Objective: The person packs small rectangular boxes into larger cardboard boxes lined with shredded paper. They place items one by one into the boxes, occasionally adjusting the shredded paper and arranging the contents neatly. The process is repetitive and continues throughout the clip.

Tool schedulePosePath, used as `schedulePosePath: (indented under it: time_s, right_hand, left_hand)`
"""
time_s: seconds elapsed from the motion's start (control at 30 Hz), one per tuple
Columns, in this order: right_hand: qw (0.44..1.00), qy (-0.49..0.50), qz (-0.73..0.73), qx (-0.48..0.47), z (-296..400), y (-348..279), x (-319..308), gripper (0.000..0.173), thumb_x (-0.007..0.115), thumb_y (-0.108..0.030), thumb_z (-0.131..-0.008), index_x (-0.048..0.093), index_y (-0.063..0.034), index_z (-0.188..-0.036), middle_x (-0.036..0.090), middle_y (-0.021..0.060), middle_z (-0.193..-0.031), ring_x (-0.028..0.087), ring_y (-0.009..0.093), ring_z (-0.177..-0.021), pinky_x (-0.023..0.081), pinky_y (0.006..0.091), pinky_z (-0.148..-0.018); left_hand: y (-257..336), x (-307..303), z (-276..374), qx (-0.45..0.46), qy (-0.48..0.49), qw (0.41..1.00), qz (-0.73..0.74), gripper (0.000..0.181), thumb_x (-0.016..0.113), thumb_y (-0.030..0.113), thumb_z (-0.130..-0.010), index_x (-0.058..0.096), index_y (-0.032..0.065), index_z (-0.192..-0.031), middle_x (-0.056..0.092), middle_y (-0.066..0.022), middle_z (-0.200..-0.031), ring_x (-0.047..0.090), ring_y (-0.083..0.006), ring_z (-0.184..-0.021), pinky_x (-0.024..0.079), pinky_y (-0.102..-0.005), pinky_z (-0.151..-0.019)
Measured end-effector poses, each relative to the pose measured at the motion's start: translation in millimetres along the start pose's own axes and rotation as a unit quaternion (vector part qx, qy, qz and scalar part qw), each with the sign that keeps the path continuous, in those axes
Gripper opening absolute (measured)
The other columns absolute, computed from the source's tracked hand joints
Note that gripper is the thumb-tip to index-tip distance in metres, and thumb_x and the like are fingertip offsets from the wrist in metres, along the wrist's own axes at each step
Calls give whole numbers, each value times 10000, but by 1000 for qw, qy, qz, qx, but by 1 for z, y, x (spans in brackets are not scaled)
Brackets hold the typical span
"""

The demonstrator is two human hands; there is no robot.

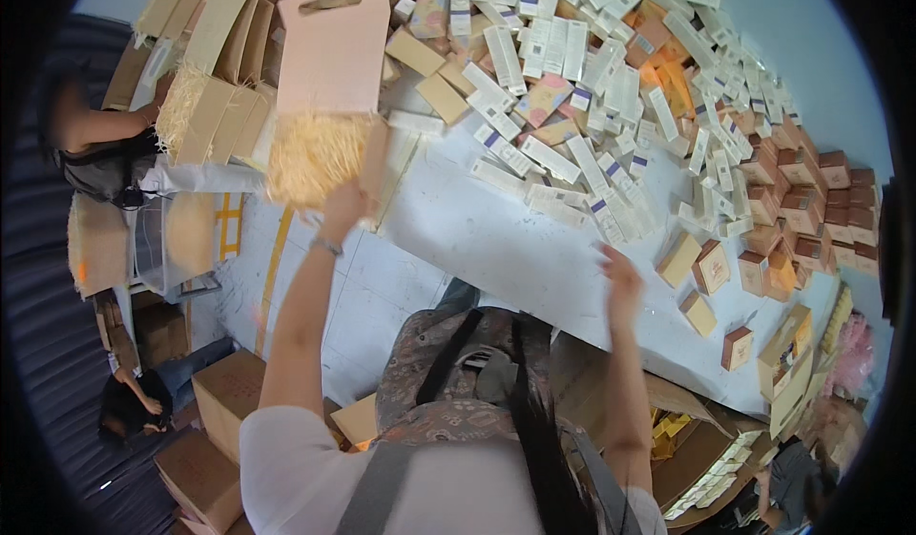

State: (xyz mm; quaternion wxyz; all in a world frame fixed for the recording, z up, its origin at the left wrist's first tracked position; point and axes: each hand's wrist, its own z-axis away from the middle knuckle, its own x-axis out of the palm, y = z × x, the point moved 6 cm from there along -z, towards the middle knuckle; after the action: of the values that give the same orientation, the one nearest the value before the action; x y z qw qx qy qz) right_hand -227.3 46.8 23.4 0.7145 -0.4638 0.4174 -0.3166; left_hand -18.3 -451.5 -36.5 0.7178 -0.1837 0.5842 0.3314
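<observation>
My left hand (346, 209) is at the near right corner of an open cardboard gift box, touching it near its side wall; the fingers are blurred. Pale shredded filler (315, 155) fills the box, and its pink lid panel (333, 55) with a cut-out handle stands up behind. My right hand (621, 270) hovers over the table's near part with nothing in it, fingers apart. Beyond it lies a heap of slim white cartons (565, 48). To its right are small tan and brown boxes (710, 266).
More handled boxes with filler (222, 120) stand at the left, near a co-worker's arm (114, 125). Stacked brown boxes (801, 209) line the right. Another handled box (783, 352) stands at the table's right end. Large cartons (229, 399) sit on the floor; other people work lower left and lower right.
</observation>
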Motion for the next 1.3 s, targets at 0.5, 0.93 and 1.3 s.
schedulePosePath:
  time_s: [0.5,0.93,1.3]
  right_hand:
    - [908,-57,359,-208,-203,-124,316,601,662,-315,-734,498,-59,-1253,591,239,-1070,550,376,-981,450,452,-839]
    - [935,-25,-352,21,-106,-56,154,435,534,-176,-918,459,-11,-1314,587,74,-1161,572,159,-1022,453,291,-870]
    - [763,45,-638,87,116,55,-18,530,393,-433,-932,433,-81,-1325,551,153,-1235,569,258,-992,482,365,-767]
  left_hand:
    - [99,16,165,32,2,959,282,143,530,110,-849,471,-20,-847,538,-232,-764,555,-423,-689,446,-491,-587]
    - [200,52,210,252,-131,937,202,241,538,208,-849,484,-15,-920,584,-172,-783,608,-351,-633,505,-439,-568]
    - [368,129,241,432,-252,838,217,488,562,423,-885,516,-23,-1075,611,-199,-996,607,-367,-911,486,-448,-773]
